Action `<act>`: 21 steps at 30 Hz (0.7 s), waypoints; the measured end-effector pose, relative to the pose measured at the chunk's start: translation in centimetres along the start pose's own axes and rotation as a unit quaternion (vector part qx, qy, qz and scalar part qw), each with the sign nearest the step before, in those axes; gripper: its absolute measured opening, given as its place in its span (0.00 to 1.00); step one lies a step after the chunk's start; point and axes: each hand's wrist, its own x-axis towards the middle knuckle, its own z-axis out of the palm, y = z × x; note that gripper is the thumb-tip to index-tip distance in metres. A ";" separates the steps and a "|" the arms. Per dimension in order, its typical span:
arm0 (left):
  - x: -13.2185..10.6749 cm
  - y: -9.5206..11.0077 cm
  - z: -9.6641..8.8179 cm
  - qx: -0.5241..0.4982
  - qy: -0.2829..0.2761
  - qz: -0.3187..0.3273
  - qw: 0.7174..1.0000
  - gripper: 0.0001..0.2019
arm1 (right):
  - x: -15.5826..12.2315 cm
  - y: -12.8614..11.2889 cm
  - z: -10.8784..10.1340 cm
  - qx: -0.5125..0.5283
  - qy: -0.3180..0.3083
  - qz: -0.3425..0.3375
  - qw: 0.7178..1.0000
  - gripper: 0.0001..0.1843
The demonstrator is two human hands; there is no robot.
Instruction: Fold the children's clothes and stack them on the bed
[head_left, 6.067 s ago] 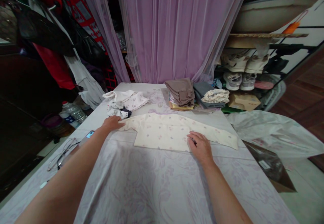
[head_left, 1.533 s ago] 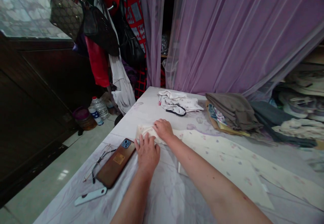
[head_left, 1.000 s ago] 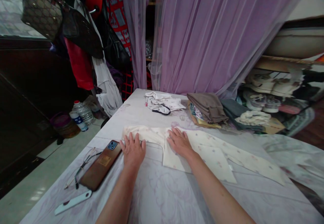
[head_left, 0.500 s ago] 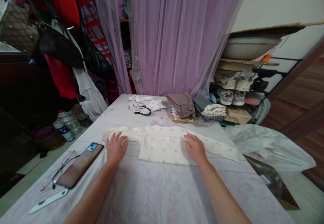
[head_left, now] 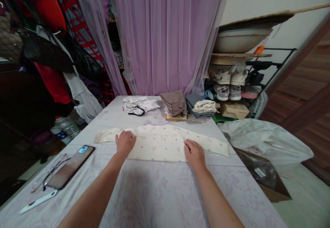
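A cream garment with a small pink print [head_left: 160, 146] lies spread flat on a lilac-patterned cloth [head_left: 154, 200], its sleeves stretched out to both sides. My left hand [head_left: 125, 143] rests palm down on the garment's upper left part, just below the sleeve. My right hand [head_left: 194, 154] presses on its lower right edge, near the right sleeve. Neither hand grips the fabric.
Left of the garment lie a phone in a brown case [head_left: 70, 167], eyeglasses [head_left: 50, 173] and a white strip [head_left: 38, 201]. Beyond it are a small clothes pile [head_left: 138, 105] and folded stacks [head_left: 174, 104]. A plastic sheet [head_left: 263, 142] lies right of the table edge.
The left sleeve, bunched under my hands earlier, now lies spread flat. My hands have moved apart and rest on the garment, and the view has turned from the left toward the table's middle.
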 end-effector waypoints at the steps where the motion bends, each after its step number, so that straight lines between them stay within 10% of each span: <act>1: -0.1 0.1 0.0 0.003 0.003 -0.003 1.000 0.11 | 0.1 0.0 -0.1 0.003 -0.001 0.001 1.000 0.18; 14: -1.0 1.5 -0.1 0.049 0.050 -0.031 0.997 0.18 | 0.1 0.4 -1.6 0.007 0.009 0.057 0.998 0.18; 21: -4.1 8.0 2.0 0.012 0.012 0.255 0.967 0.24 | 0.4 3.7 -3.9 -0.099 0.052 0.165 0.980 0.20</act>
